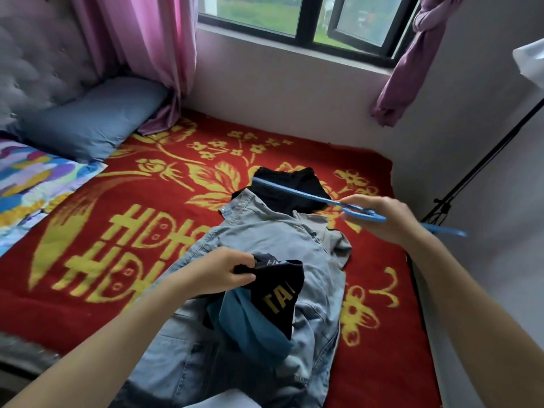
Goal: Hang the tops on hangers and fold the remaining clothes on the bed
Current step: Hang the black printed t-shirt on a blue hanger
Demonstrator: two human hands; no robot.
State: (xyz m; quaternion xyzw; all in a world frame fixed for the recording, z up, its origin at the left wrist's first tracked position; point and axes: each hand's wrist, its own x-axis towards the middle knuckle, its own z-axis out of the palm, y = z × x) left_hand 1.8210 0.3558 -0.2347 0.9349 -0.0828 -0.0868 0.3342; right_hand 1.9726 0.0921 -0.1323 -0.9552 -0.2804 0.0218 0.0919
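Your left hand pinches the collar edge of the dark navy top with yellow lettering and a lighter blue panel, thumb and fingers clenched on the bunched cloth. The top hangs crumpled from that grip and rests on the pale blue denim garment, which is spread lengthwise down the middle of the bed toward you.

Your right hand is curled round the thin blue plastic hanger, grasping it near its middle. One arm of the hanger reaches out to the left over the black garment; the other arm pokes out past your wrist to the right. Whether the hanger touches the black cloth you cannot tell from here. The black garment lies just beyond the denim, partly tucked under its upper edge.

Everything sits on the red blanket with the yellow flower pattern. At the head of the bed, to your left, a grey-blue pillow leans by the pale tufted headboard, with a multicoloured patterned cloth beside it. A pink curtain hangs down to the bed at the left of the dark-framed window, a knotted purple curtain hangs at its right, and a black stand pole slants along the right wall
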